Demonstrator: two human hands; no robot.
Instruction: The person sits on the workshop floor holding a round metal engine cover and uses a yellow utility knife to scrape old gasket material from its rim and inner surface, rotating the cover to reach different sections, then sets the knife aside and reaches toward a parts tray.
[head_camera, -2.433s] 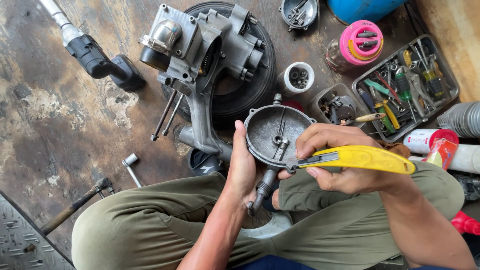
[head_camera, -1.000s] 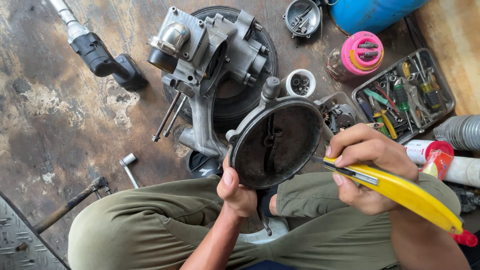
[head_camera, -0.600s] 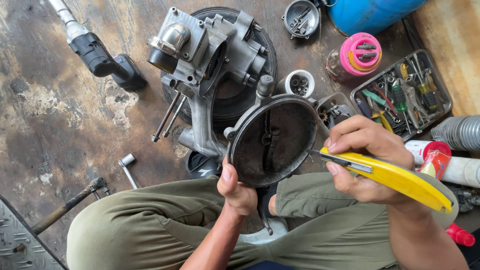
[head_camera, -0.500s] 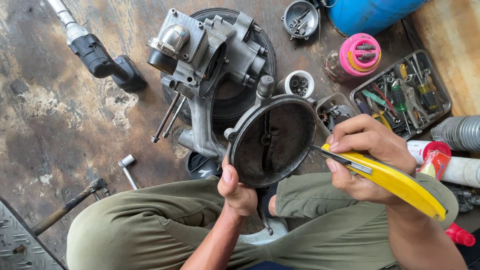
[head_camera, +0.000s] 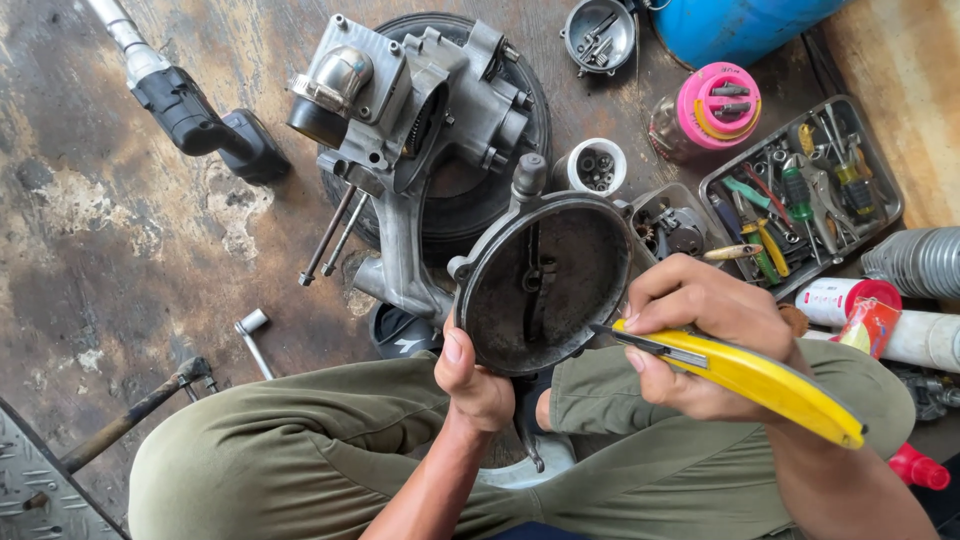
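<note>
The left hand (head_camera: 478, 385) is clamped on the lower rim of a round, dark grey metal cover plate (head_camera: 545, 283), thumb pressed over the edge at about 7 o'clock, holding it tilted up in front of the knees with its grimy inner face toward the camera. The right hand (head_camera: 700, 335) is closed around a yellow-handled utility knife (head_camera: 745, 372), whose bared blade tip meets the plate's rim at about 4 o'clock. Behind the plate, toward 11 o'clock, a grey cast-aluminium engine casing (head_camera: 410, 130) lies on a black rubber tyre (head_camera: 470, 195); a small white cup of bolts (head_camera: 595, 168) stands just beside the plate's top at 12 o'clock, and a grey tray of screwdrivers and pliers (head_camera: 800, 190) sits out at 2 o'clock. A black power tool (head_camera: 205, 125) lies well apart at 10 o'clock. The risk I would judge greatest is the blade skidding: the rim is curved and dirty, so a hard push could send the edge off the metal and across toward the left thumb, which lies on the same rim, or down into the olive trouser leg (head_camera: 300, 450) below. Prying sideways could also snap the thin blade tip. The plate is gripped at one point only, so pressure from the knife could twist it loose.
</note>
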